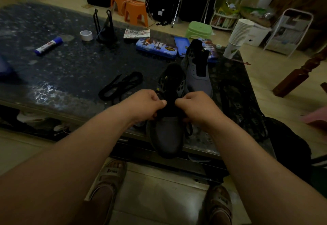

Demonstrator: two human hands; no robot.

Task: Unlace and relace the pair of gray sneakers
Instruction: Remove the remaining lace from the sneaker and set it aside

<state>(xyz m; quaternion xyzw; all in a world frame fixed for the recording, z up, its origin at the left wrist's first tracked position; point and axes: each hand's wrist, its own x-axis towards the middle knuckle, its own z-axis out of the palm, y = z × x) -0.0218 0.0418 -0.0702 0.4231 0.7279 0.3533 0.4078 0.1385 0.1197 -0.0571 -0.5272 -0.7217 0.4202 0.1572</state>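
1. A dim room with a tiled floor; a dark speckled table (70,69) fills the upper left and middle of the frame.
2. The near gray sneaker (166,136) lies at center on the table's front edge, its toe sticking out over the edge toward the viewer.
3. The left hand (146,106) and right hand (196,108) meet over its throat, fingers curled and pinching the black lace (189,130); they hide the eyelets.
4. The second gray sneaker (198,76) stands just behind, right of center, with no lace in its eyelets.
5. A loose lace (120,85) lies in a heap left of the shoes.
6. Behind them lie blue tins (155,47). Farther left are a tape roll (86,35), a black stand (106,28) and a blue glue stick (48,46).
7. A tilted stack of paper cups (238,35) stands at the table's right corner. Orange stools (136,12) and a green stool (199,29) sit on the floor beyond.
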